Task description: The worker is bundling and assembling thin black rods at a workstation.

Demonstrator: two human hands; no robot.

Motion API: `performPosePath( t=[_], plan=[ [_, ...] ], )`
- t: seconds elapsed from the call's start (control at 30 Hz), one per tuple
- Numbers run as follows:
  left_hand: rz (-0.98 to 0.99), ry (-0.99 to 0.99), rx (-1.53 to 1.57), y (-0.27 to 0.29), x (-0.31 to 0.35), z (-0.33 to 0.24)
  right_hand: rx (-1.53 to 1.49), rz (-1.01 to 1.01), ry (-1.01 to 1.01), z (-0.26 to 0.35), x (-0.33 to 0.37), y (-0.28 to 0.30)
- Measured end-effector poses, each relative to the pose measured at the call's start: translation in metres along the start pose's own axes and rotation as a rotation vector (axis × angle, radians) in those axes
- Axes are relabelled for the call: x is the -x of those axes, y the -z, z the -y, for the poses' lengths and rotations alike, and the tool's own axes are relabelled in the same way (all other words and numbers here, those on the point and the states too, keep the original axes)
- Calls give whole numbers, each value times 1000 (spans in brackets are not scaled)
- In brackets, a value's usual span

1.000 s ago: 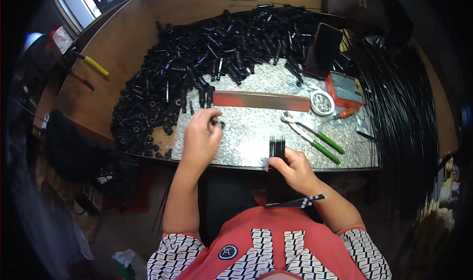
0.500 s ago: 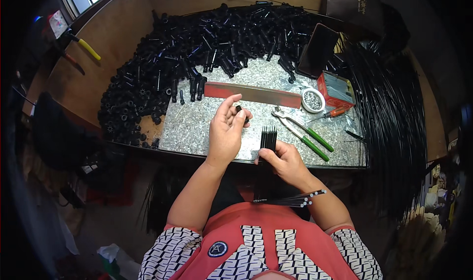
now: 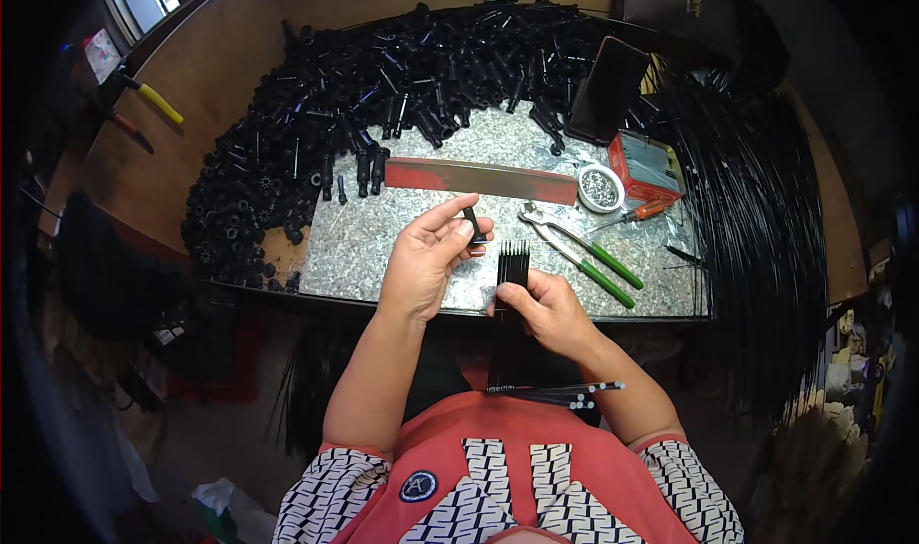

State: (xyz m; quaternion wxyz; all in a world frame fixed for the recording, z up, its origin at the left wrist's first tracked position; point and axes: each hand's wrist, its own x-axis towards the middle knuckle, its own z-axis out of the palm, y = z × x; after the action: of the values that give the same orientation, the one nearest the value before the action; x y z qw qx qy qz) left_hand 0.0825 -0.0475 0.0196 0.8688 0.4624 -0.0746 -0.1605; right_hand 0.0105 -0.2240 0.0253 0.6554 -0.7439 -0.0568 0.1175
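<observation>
My left hand [image 3: 417,266] is raised over the near part of the speckled stone slab [image 3: 354,247]. Between its thumb and fingers it pinches a small black cylindrical plastic piece [image 3: 472,220], tilted, its lower end partly behind the fingertips. Close by on the right, my right hand [image 3: 550,312] grips a flat row of thin black rods [image 3: 513,265] at the slab's front edge. The rods' thin tips point away from me, and their lower lengths hang down toward my lap. A small gap separates the black piece from the rod tips.
Black plastic parts [image 3: 383,84] are heaped behind and left. A red-and-dark bar [image 3: 479,180] crosses the slab. Green-handled pliers [image 3: 584,257], a white cup [image 3: 601,189] of small metal bits, a screwdriver [image 3: 651,210], a red box [image 3: 632,168] and long black rods [image 3: 747,238] lie rightward.
The black piece in my left hand has turned and shows more of its length. My right hand keeps its grip on the rods. The whole view has shifted slightly.
</observation>
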Motion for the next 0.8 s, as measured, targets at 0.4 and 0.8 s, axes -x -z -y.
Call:
performPosePath(
  t=[0.4, 0.8],
  plan=[
    [39, 64, 149, 2, 1, 0, 35, -13, 67, -12, -4, 0],
    [23, 74, 157, 0, 0, -2, 51, 11, 14, -2, -3, 2]
  ],
)
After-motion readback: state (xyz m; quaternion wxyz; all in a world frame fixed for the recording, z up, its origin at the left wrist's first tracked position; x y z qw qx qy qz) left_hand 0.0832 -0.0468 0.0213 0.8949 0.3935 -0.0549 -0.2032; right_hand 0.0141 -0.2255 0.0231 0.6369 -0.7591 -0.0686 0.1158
